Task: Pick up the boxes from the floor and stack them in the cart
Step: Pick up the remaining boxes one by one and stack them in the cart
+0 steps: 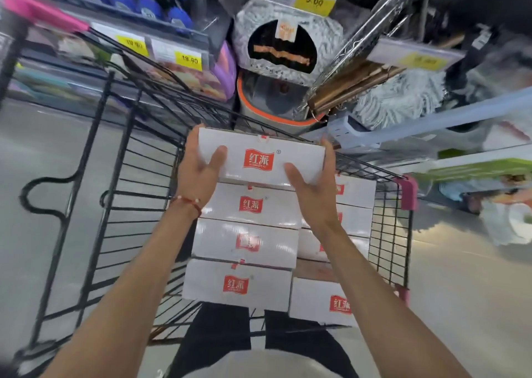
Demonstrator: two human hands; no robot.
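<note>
White box clasped endwise by left hand and right hand; placement step, twelve o'clock of cart; next: lower squarely.

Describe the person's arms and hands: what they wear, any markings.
Both forearms are bare, with no sleeves reaching into view. The left hand and the right hand wear no gloves, and no rings show. A thin red cord bracelet with a few small pale beads circles the left wrist; the right wrist carries nothing.
</note>
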